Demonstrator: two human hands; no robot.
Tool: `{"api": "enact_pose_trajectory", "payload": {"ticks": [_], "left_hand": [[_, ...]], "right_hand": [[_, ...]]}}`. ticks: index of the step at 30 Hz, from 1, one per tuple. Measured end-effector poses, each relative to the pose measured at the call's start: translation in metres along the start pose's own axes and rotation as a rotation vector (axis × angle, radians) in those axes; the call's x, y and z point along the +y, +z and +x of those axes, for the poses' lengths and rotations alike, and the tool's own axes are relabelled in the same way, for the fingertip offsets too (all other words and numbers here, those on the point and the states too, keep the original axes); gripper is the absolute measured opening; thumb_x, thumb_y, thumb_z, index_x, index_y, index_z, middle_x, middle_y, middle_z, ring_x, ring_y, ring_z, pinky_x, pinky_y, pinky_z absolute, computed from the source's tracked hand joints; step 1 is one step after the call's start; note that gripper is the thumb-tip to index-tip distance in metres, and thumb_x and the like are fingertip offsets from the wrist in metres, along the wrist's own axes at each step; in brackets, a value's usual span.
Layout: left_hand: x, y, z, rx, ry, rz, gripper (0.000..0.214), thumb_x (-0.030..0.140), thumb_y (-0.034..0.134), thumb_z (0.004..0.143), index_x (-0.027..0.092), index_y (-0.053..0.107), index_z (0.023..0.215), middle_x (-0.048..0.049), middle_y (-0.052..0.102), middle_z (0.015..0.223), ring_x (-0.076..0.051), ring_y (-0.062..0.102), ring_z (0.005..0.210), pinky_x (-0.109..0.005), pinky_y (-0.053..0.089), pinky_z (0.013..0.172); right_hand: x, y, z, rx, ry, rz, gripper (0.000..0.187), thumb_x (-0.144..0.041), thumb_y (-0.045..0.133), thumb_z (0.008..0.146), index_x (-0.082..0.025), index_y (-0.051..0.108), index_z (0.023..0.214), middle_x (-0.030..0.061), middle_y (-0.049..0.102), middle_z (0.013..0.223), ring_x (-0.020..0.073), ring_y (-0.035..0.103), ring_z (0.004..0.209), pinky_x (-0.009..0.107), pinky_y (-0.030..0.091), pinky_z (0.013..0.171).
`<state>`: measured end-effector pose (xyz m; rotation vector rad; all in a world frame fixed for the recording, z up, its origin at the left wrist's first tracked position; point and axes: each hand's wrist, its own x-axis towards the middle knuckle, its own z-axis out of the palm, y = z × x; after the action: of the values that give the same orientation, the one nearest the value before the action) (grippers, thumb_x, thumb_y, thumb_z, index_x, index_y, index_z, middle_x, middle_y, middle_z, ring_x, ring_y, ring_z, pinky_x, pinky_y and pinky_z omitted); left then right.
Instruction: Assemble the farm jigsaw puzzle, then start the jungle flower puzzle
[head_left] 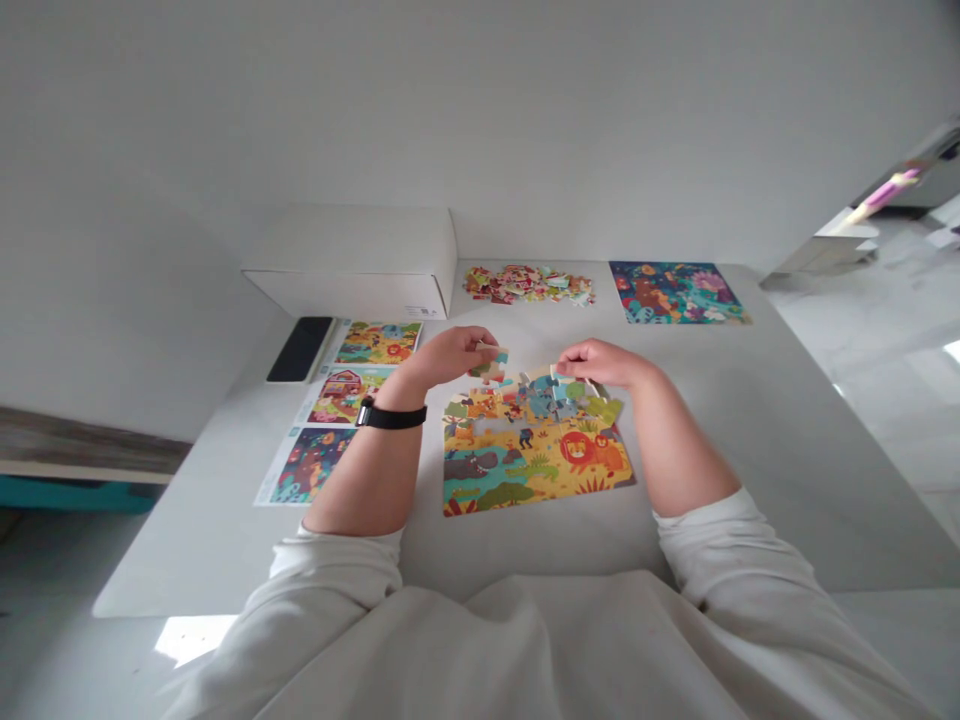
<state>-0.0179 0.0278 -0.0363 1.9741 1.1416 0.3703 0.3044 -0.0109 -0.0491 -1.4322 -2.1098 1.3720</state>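
Observation:
A partly assembled jungle-animal jigsaw puzzle (pixel 525 460) lies on the white table (pixel 202 540), with a lion and a hippo in its yellow and teal scene. My left hand (pixel 450 357) pinches a cardboard puzzle piece (pixel 490 364) just beyond the puzzle's upper edge. My right hand (pixel 600 363) is at the top right of the puzzle. Its fingertips grip a pale piece (pixel 559 377) at the assembled part's edge. Both forearms reach forward from white sleeves, and a black wristband (pixel 390 416) circles my left wrist.
A heap of loose puzzle pieces (pixel 528 284) lies at the far edge, beside a colourful picture sheet (pixel 675 293). Several printed picture cards (pixel 341 395) line the left side, near a black phone (pixel 301 349) and a white box (pixel 352 262). The wall runs along the table's far left.

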Motion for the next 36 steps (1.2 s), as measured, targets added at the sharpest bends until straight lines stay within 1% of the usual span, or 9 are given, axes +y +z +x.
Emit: {"api": "enact_pose_trajectory", "payload": {"ticks": [2,6,9,12,16,21,29,33,36], "left_hand": [[0.003,-0.001,-0.002,-0.081,0.035,-0.047,0.038,0.054,0.061,0.099,0.02,0.072,0.112,-0.0072,0.079,0.089,-0.016,0.072,0.076,-0.028,0.054,0.071],[-0.006,-0.001,-0.001,-0.245,-0.017,0.109,0.036,0.052,0.066,0.094,0.021,0.076,0.108,-0.0055,0.08,0.089,-0.018,0.073,0.078,-0.027,0.052,0.072],[-0.018,0.003,0.003,-0.286,-0.06,0.362,0.032,0.048,0.077,0.082,0.024,0.078,0.103,-0.0038,0.082,0.1,-0.021,0.074,0.09,-0.025,0.049,0.075],[-0.025,0.009,0.004,-0.249,-0.046,0.509,0.047,0.045,0.087,0.07,0.025,0.076,0.112,-0.0049,0.081,0.114,-0.023,0.073,0.101,-0.026,0.048,0.079],[-0.022,0.02,0.001,-0.279,-0.115,0.565,0.067,0.044,0.095,0.06,0.026,0.072,0.121,-0.0054,0.081,0.111,-0.026,0.073,0.099,-0.028,0.048,0.077],[-0.014,0.027,-0.003,-0.296,-0.107,0.577,0.049,0.047,0.092,0.063,0.026,0.078,0.105,-0.0058,0.081,0.104,-0.029,0.073,0.101,-0.03,0.049,0.082],[-0.014,-0.005,-0.032,-0.151,-0.038,0.401,0.036,0.055,0.068,0.087,0.023,0.073,0.102,-0.0054,0.078,0.093,-0.022,0.069,0.087,-0.028,0.046,0.073],[-0.029,0.001,-0.042,-0.082,-0.061,0.133,0.047,0.056,0.06,0.093,0.022,0.066,0.125,-0.0059,0.08,0.097,-0.02,0.072,0.086,-0.028,0.05,0.073],[-0.04,0.011,-0.053,0.007,-0.13,0.219,0.063,0.057,0.071,0.087,0.022,0.061,0.138,-0.0087,0.08,0.113,-0.022,0.075,0.099,-0.029,0.053,0.082]], "right_hand": [[0.001,0.007,0.007,-0.005,0.041,-0.083,0.05,-0.07,0.07,0.091,-0.02,0.077,0.091,0.0032,0.074,0.082,0.0184,0.063,0.073,0.03,0.046,0.07],[0.004,0.02,0.021,0.202,0.042,-0.272,0.024,-0.043,0.073,0.098,-0.021,0.08,0.106,0.0072,0.08,0.104,0.0211,0.071,0.091,0.031,0.052,0.085],[0.006,0.029,0.026,0.28,-0.002,-0.433,0.038,-0.037,0.081,0.093,-0.021,0.076,0.127,0.0129,0.073,0.128,0.0257,0.07,0.112,0.035,0.052,0.102],[0.005,0.036,0.026,0.224,0.007,-0.571,0.056,-0.041,0.091,0.083,-0.025,0.073,0.134,0.0148,0.066,0.14,0.0328,0.063,0.127,0.041,0.049,0.112],[-0.001,0.041,0.022,0.159,0.049,-0.65,0.054,-0.043,0.096,0.075,-0.023,0.074,0.12,0.0164,0.063,0.139,0.0362,0.059,0.131,0.042,0.049,0.111],[-0.011,0.037,0.019,0.095,0.097,-0.569,0.045,-0.036,0.094,0.077,-0.022,0.07,0.113,0.0117,0.071,0.121,0.0288,0.068,0.108,0.034,0.052,0.091],[-0.005,0.019,0.014,0.139,-0.034,-0.318,0.028,-0.029,0.079,0.09,-0.023,0.069,0.115,0.0043,0.077,0.107,0.0201,0.069,0.092,0.027,0.049,0.08],[0.0,0.019,0.016,0.184,-0.067,-0.202,0.025,-0.031,0.073,0.094,-0.022,0.069,0.118,0.0042,0.077,0.105,0.0204,0.071,0.094,0.029,0.052,0.083],[-0.001,0.027,0.012,0.268,-0.029,-0.293,0.027,-0.029,0.076,0.094,-0.022,0.071,0.119,0.0093,0.076,0.12,0.023,0.072,0.105,0.032,0.054,0.091]]}}
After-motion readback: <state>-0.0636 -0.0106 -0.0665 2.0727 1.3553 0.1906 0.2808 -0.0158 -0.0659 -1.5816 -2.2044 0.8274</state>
